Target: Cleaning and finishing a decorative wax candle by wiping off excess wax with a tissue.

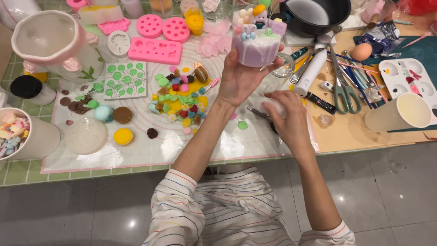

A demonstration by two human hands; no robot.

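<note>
Pink moulds, scissors, egg, paint palette

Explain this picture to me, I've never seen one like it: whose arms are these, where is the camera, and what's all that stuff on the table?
There is no machine here. The one picture comes from a camera worn on a person's head, looking down, so the two arms in striped sleeves are the wearer's own.

The left hand holds up a small lilac decorated cake topped with tiny figures and balls. The right hand rests low on the table, closed around something white that it mostly hides.

On the clear work mat lie a heap of small coloured candy-like pieces, pink moulds and round discs. To the right are scissors, a white tube, an egg, a white palette and a paper cup.
</note>
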